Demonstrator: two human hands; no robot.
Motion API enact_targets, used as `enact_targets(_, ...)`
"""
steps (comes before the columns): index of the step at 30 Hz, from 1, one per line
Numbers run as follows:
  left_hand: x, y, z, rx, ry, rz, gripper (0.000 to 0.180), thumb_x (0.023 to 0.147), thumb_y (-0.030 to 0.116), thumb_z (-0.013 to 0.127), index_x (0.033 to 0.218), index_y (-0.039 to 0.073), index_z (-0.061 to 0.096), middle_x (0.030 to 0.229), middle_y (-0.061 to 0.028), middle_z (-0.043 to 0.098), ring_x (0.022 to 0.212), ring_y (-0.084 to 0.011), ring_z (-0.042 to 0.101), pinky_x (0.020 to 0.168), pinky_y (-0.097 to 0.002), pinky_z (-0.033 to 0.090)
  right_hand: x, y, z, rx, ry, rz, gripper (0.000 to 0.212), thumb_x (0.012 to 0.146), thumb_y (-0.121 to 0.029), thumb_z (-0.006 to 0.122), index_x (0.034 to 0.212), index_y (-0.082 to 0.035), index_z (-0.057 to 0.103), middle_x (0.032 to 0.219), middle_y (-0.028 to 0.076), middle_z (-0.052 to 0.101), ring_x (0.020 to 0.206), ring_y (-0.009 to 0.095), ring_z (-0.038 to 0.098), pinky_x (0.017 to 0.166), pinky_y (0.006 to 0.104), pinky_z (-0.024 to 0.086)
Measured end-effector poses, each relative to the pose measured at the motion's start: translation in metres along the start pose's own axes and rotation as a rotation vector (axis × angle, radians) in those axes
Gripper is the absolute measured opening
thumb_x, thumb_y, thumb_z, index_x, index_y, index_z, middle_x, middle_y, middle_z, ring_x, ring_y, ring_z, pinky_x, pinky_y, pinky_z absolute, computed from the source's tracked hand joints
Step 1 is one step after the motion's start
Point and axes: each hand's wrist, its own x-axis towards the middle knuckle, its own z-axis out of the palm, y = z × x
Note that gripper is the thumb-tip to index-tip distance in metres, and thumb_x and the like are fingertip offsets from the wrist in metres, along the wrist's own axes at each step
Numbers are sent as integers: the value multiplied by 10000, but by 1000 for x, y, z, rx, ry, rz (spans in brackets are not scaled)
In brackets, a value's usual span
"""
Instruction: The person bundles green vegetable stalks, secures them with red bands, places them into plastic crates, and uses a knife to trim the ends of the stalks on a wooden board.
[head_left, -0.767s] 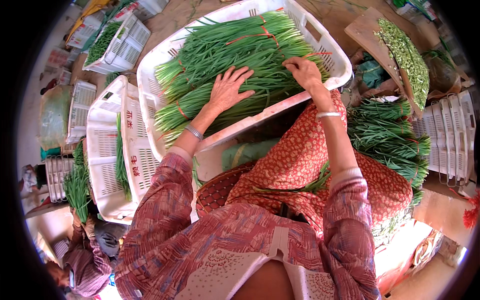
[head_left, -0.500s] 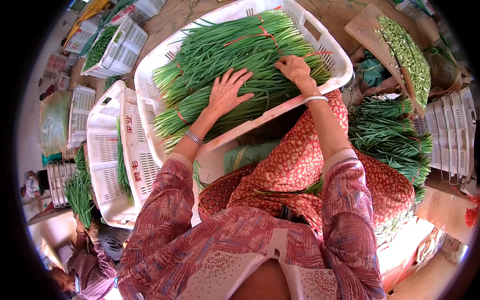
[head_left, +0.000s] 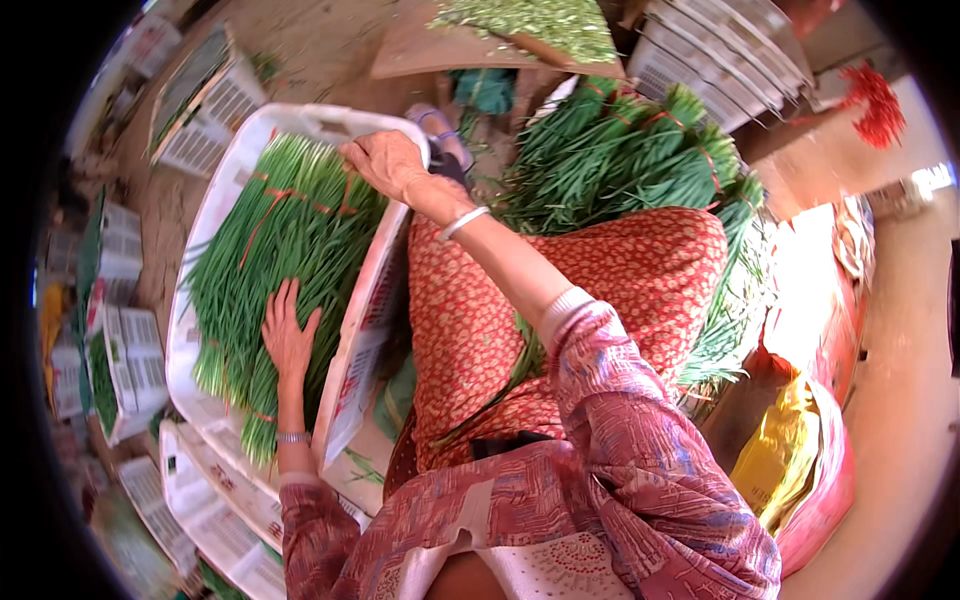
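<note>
A white plastic crate [head_left: 205,215] holds bundles of long green garlic chives [head_left: 250,225], with pale stalk ends and red ties. My left hand [head_left: 287,335] lies open on the leaves, its fingers spread. At the right end of the crate, by the rim, is my right hand [head_left: 390,165] with its fingers curled closed. What those fingers grip, if anything, is hidden. More tied chive bundles [head_left: 610,150] are heaped beyond my right knee, and loose stalks lie across my lap.
Chopped green pieces cover a board [head_left: 420,50] at the far side. Stacked white crates [head_left: 710,60] stand far right, near a bunch of red ties [head_left: 870,105]. A yellow bag [head_left: 780,450] is at right. Other crates [head_left: 215,510] line the left. A foot [head_left: 440,130] shows beyond the crate.
My view has turned to the right, so the crate appears further left. My right hand has gone from the bundles to the crate's rim. My left hand still rests on the chives.
</note>
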Motion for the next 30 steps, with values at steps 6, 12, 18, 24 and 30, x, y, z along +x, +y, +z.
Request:
enact_targets(6, 16, 0, 1, -13, -70, -56, 620, 962, 456, 526, 1508, 212, 363, 1544, -12, 366, 1435, -319, 293, 1136, -517, 236, -32, 39, -149, 219, 205, 198, 310, 836, -300, 669, 1003, -39, 666, 894, 175, 713, 861, 328, 693, 804, 401, 539)
enact_targets(12, 90, 106, -30, -602, 29, 153, 539, 986, 311, 516, 1430, 14, 445, 1468, -154, 451, 1388, -316, 374, 1156, -403, 256, -36, 155, -294, 76, 335, 434, 364, 898, -289, 678, 1132, -11, 652, 833, 72, 676, 697, 129, 634, 643, 276, 534)
enact_targets(18, 114, 237, -88, -794, -36, 294, 391, 948, 209, 590, 1277, -2, 594, 1282, -145, 611, 1226, -278, 545, 1067, -376, 384, -81, 281, -425, 236, 441, 865, 361, 917, -315, 665, 1131, -25, 681, 811, 43, 659, 610, 150, 609, 592, 298, 548)
enact_targets(24, 117, 307, -91, -581, -124, 406, 325, 851, 106, 704, 1150, -9, 651, 1173, -164, 647, 1141, -321, 599, 1018, -386, 445, -171, 451, -476, -470, 137, 1061, 561, 861, -562, 599, 1127, -75, 680, 919, 220, 645, 854, 298, 604, 756, 376, 482)
enact_targets(30, 135, 344, -49, -669, -148, 582, 324, 787, 81, 746, 1095, 5, 679, 1082, -149, 678, 1047, -305, 637, 935, -397, 487, -253, 557, -502, -627, 335, 1354, 1138, 729, -864, 504, 1461, -6, 354, 1331, 347, 508, 1256, 435, 521, 1007, 431, 452)
